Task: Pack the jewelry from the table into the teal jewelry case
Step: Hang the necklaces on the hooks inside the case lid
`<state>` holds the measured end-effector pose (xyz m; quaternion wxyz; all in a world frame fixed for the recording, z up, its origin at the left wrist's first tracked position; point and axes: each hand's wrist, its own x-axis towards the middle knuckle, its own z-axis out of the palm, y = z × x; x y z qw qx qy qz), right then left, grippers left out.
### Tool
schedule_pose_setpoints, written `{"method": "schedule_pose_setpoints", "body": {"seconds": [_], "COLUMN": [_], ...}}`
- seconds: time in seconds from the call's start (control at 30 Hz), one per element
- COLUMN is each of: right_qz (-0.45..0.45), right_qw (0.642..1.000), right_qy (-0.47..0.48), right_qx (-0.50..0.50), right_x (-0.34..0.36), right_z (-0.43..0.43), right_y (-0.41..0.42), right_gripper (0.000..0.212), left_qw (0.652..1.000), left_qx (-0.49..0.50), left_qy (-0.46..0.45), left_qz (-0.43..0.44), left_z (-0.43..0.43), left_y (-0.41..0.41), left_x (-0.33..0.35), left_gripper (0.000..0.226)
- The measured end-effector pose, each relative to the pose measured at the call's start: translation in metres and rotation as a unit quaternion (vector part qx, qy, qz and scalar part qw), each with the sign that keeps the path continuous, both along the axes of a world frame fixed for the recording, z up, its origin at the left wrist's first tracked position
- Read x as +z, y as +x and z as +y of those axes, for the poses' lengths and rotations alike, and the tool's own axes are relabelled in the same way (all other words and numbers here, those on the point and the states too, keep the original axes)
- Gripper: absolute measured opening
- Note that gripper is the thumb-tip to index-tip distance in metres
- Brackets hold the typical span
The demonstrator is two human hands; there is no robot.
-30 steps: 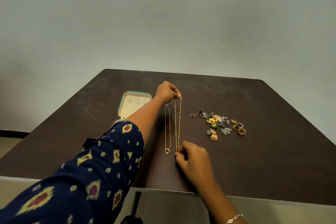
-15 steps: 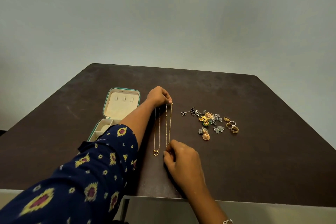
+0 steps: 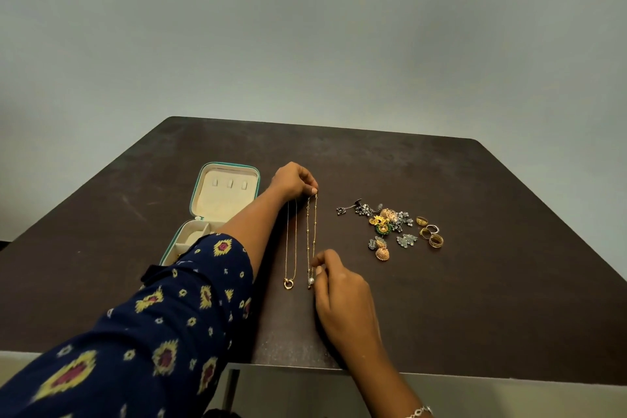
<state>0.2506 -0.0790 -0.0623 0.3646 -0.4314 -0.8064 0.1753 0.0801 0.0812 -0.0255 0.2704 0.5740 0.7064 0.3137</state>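
Note:
Two thin gold necklaces lie stretched out on the dark table (image 3: 475,299). The beaded chain (image 3: 312,231) is pinched at its far end by my left hand (image 3: 294,181) and at its near end, by a small pearl, by my right hand (image 3: 342,292). The plain chain with a ring pendant (image 3: 290,248) lies just left of it. The teal jewelry case (image 3: 217,200) stands open at the left, cream inside; my patterned sleeve hides part of its lower tray. A heap of earrings (image 3: 385,226) and several gold rings (image 3: 430,232) lie to the right.
The table's near edge runs just under my right wrist, with a metal leg below it. A plain grey wall stands behind the table. Bare tabletop lies to the right of the rings and beyond the case.
The view has shifted so that more of the case shows. My right hand's fingers have moved a little up the beaded chain, and its pearl end now shows. My left hand keeps its pinch.

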Motion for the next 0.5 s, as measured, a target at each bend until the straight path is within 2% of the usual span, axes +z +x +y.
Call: {"method": "schedule_pose_setpoints", "body": {"seconds": [0.3, 0.5], "right_qz": [-0.011, -0.036], "right_qw": [0.999, 0.999], "right_qy": [-0.026, -0.019], "right_qx": [-0.028, -0.031], "right_x": [0.007, 0.012], "right_z": [-0.003, -0.009], "right_y": [0.000, 0.001], "right_gripper": [0.017, 0.014], "left_qw": [0.994, 0.990], "left_qx": [-0.024, -0.032], "left_qy": [0.103, 0.134], "left_qz": [-0.005, -0.018], "left_z": [-0.028, -0.082], "left_y": [0.008, -0.006], "left_x": [0.035, 0.052], "left_gripper": [0.013, 0.014]}}
